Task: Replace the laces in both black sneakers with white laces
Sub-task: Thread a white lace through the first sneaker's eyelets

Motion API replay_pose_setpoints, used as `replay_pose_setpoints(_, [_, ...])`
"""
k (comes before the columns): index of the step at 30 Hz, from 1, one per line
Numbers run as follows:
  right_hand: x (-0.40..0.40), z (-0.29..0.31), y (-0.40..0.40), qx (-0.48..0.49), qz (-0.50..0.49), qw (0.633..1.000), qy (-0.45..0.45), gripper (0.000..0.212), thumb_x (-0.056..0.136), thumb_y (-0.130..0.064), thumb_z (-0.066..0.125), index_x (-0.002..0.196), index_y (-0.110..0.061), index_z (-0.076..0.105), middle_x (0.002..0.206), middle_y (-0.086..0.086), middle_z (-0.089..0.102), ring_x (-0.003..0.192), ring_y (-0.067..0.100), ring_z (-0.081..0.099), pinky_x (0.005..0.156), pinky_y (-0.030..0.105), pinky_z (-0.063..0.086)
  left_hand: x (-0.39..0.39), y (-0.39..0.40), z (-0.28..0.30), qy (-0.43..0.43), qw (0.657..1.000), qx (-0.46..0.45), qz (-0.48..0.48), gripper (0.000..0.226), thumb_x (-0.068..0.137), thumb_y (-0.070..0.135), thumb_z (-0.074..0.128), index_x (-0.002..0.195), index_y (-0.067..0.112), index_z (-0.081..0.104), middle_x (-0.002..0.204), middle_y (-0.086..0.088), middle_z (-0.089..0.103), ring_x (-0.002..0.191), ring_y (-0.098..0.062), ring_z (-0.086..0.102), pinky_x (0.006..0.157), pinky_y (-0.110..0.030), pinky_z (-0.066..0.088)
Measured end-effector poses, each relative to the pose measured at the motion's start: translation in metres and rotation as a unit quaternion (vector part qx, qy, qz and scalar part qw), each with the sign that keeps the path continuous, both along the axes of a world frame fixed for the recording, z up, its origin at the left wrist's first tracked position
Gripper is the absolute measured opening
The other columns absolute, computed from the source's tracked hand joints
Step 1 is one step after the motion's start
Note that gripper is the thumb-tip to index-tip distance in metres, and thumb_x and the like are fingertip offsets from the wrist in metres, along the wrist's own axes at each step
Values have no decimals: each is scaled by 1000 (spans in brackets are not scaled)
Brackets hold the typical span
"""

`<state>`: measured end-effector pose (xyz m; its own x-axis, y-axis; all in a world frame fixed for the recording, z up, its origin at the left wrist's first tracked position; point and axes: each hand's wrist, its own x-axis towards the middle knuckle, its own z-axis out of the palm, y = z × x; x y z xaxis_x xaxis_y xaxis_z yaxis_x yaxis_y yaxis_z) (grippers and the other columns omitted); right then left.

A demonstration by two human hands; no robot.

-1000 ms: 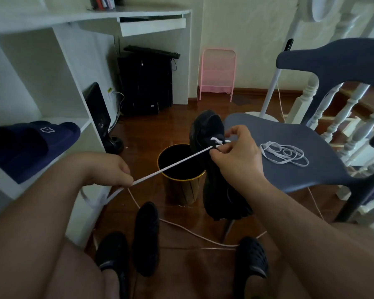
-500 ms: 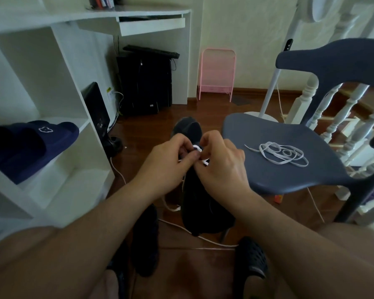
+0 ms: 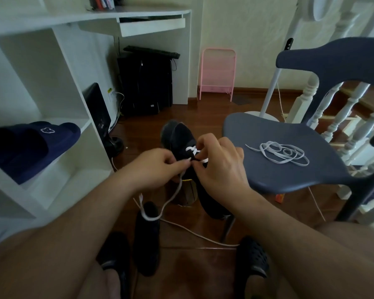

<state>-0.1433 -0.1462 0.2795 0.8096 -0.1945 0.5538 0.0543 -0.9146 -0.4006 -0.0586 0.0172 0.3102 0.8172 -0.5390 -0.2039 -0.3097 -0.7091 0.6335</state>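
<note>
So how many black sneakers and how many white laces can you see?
Black sneakers: 2, the held sneaker and the floor sneaker.
White laces: 2, the threaded lace pinched by both hands, left and right, and the spare lace on the chair.
Total: 4.

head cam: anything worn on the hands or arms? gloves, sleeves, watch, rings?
Nothing worn. The left hand and right hand are bare, with no gloves. Both forearms are bare up to the frame edge: no sleeves, watch or bands in view. No rings show on the fingers; the nails look short and unpainted.
</note>
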Motion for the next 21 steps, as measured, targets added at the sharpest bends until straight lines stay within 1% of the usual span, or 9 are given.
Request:
replay_pose_setpoints(3, [0, -1, 2, -66, 11, 997, -34, 32, 84, -13, 76, 106, -24, 56, 82, -8, 59, 88, 18, 51, 79, 45, 41, -8, -14, 2, 182, 979, -53, 70, 73, 98, 78, 34, 108, 18, 74, 84, 7, 76, 81, -20, 64, 60, -30, 36])
replay_pose_setpoints(4, [0, -2, 3, -93, 23, 994, -51, 28, 84, -12, 75, 103, -23, 58, 79, -8, 58, 85, 19, 51, 76, 45, 41, -10, -16, 1, 235, 963, -89, 97, 75, 95, 82, 36, 109, 18, 73, 85, 3, 76, 101, -27, 58, 56, -29, 30])
replay_pose_setpoints(5, [-1, -2, 4, -119, 41, 990, -68, 23, 84, -10, 73, 100, -21, 61, 77, -7, 56, 83, 20, 50, 74, 46, 40, -10, -17, -4, 265, 949, -121, 117, 72, 94, 81, 41, 106, 17, 72, 78, 1, 75, 66, -8, 23, 54, -29, 24])
replay_pose_setpoints(6, [-1, -4, 5, -143, 62, 984, -81, 19, 85, -10, 72, 98, -20, 63, 76, -7, 55, 83, 20, 49, 72, 46, 39, -11, -18, -7, 284, 939, -142, 131, 64, 95, 76, 47, 99, 17, 70, 66, 2, 70, 49, -14, 36, 51, -27, 21])
replay_pose_setpoints(8, [-2, -8, 8, -176, 95, 975, -101, 13, 86, -9, 69, 93, -19, 64, 74, -8, 54, 81, 21, 49, 71, 44, 36, -9, -20, -16, 308, 925, -160, 154, 45, 98, 60, 54, 85, 18, 63, 52, 4, 52, 48, -10, 28, 44, -23, 19])
replay_pose_setpoints(13, [0, -14, 10, -184, 121, 970, -103, 9, 89, -11, 66, 94, -19, 65, 74, -8, 62, 84, 25, 54, 73, 42, 34, -8, -26, -20, 250, 930, -185, 194, 23, 100, 33, 50, 85, 17, 58, 57, 2, 41, 50, -14, 33, 44, -23, 24])
replay_pose_setpoints(17, [2, -4, -2, -111, 138, 979, -101, 23, 90, -19, 73, 113, -19, 72, 107, -6, 74, 118, 27, 61, 92, 46, 44, 1, -21, -12, 155, 945, -209, 196, 32, 104, 40, 48, 85, 16, 56, 60, 2, 34, 52, -16, 32, 51, -27, 24])
replay_pose_setpoints(19, [3, 5, -14, -90, 118, 979, -137, 22, 90, -17, 72, 112, -13, 74, 120, -1, 72, 121, 27, 61, 99, 44, 46, 10, -15, -13, 130, 949, -202, 204, 35, 104, 45, 49, 85, 16, 56, 54, 4, 32, 46, -15, 30, 49, -27, 23])
replay_pose_setpoints(21, [3, 11, -26, -62, 86, 987, -119, 21, 91, -18, 69, 111, -12, 72, 122, 0, 70, 116, 23, 60, 104, 35, 44, 15, -9, -13, 121, 953, -195, 196, 37, 103, 47, 50, 85, 16, 57, 52, 4, 34, 43, -15, 31, 48, -28, 25])
